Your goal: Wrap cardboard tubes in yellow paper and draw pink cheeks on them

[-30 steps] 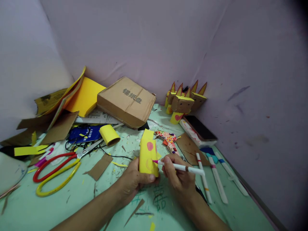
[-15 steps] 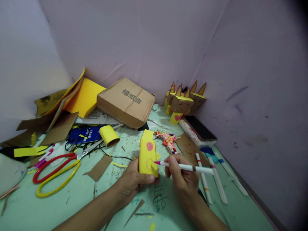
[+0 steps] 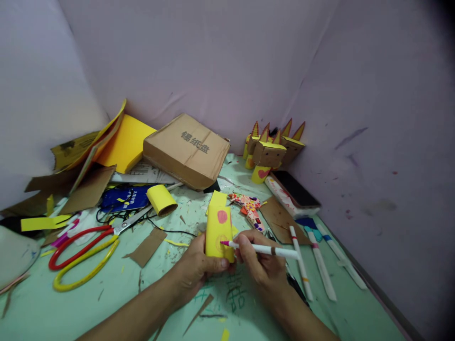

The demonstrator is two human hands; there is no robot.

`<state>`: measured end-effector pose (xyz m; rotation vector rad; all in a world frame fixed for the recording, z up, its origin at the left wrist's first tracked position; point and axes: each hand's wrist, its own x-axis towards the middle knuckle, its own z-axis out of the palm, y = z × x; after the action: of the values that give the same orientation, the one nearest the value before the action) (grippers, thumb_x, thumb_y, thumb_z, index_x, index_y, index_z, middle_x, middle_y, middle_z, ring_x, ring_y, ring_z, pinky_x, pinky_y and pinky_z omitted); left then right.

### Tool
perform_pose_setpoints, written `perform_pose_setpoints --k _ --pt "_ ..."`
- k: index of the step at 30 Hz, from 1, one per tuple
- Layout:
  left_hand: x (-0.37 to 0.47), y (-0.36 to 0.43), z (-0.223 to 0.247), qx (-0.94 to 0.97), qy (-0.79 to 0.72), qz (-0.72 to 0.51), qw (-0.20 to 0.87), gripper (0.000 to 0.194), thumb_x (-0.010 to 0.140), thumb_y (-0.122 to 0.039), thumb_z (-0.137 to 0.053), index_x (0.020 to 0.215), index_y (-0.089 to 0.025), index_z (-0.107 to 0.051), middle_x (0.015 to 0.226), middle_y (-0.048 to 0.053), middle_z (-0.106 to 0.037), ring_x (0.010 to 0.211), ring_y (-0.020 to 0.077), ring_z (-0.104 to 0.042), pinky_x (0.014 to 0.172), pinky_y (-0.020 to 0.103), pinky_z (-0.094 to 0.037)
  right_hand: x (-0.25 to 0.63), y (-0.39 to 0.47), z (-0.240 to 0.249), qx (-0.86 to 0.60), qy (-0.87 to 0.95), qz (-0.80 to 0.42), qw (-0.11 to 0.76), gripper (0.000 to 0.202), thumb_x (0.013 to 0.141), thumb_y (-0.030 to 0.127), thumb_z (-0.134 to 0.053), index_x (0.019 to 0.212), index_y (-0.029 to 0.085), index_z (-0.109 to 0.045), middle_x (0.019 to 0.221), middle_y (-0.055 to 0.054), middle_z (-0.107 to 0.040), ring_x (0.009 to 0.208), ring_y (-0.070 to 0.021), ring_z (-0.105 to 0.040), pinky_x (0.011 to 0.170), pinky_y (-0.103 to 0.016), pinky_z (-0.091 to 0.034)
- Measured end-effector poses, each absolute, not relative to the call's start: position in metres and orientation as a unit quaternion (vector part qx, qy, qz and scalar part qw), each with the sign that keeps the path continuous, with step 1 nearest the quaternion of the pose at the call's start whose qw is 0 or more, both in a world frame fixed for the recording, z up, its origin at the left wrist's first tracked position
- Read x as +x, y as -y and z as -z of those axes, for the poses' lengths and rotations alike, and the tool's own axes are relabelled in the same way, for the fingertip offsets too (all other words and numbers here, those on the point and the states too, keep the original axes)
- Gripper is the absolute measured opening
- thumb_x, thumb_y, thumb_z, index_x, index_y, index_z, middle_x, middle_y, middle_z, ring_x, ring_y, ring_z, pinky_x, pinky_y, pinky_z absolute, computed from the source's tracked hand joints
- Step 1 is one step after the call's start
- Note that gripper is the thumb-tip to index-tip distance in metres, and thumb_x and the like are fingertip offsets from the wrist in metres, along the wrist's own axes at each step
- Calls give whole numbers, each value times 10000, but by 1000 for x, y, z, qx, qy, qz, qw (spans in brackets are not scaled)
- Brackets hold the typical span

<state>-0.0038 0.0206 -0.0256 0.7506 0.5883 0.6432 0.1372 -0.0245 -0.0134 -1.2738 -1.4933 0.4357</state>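
Observation:
A yellow paper-covered tube (image 3: 214, 232) is gripped near its lower end by my left hand (image 3: 199, 265), the thumb lying across its front. It bears a filled pink spot near the top and a circle outline lower down. My right hand (image 3: 265, 265) is closed around a white marker (image 3: 263, 247) with a pink tip. The tip meets the tube, or nearly so, inside the lower circle. Beyond the tube lies a yellow paper strip (image 3: 217, 198). A second yellow tube (image 3: 161, 200) lies on its side at the back left.
Red-and-yellow scissors (image 3: 85, 251) lie left. Behind stands a cardboard box (image 3: 186, 150) beside yellow sheets (image 3: 124, 144). Cardboard figures (image 3: 269, 154) stand at the back right, near a phone (image 3: 295, 188). Several markers (image 3: 322, 265) and a patterned glue gun (image 3: 248, 207) lie on the green table.
My right hand has moved slightly left, bringing the marker tip from the circle's right side to inside it. More pink lines show in the circle. My left hand stays in place.

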Motion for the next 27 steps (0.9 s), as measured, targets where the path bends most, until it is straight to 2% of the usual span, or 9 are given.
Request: perform_pose_setpoints --k 8,13,20,24,27 --pt "-5 -21 21 352 -294 -312 832 580 482 -121 -782 1030 -141 -591 829 63 -656 877 254 -609 737 331 -481 138 23 8 -567 584 -201 545 319 895 314 -447 636 175 -571 468 33 -498 419 -101 -457 418 -217 -347" --pt "-6 -21 22 360 -303 -308 827 583 477 -136 -780 1030 -126 -593 879 92 -671 801 214 -604 676 297 -484 140 23 6 -551 579 -185 571 288 885 305 -468 651 177 -578 521 17 -541 480 -116 -506 472 -227 -392" --pt "-5 -20 23 354 -306 -309 828 597 469 -130 -778 1037 -135 -595 886 90 -672 918 285 -608 756 354 -486 140 22 7 -537 614 -187 548 245 888 268 -470 689 178 -580 565 6 -566 514 -120 -527 497 -228 -409" --pt "-5 -20 24 345 -300 -320 830 596 476 -109 -769 1044 -139 -593 817 61 -660 856 253 -612 818 390 -469 138 22 7 -546 609 -178 548 276 884 272 -469 641 181 -564 518 19 -539 470 -113 -501 463 -223 -382" --pt "-5 -21 23 345 -294 -321 832 578 484 -107 -764 1036 -131 -595 842 78 -665 868 262 -613 850 413 -454 136 23 8 -548 596 -201 552 286 883 289 -461 642 181 -570 501 23 -529 455 -115 -500 446 -222 -379"
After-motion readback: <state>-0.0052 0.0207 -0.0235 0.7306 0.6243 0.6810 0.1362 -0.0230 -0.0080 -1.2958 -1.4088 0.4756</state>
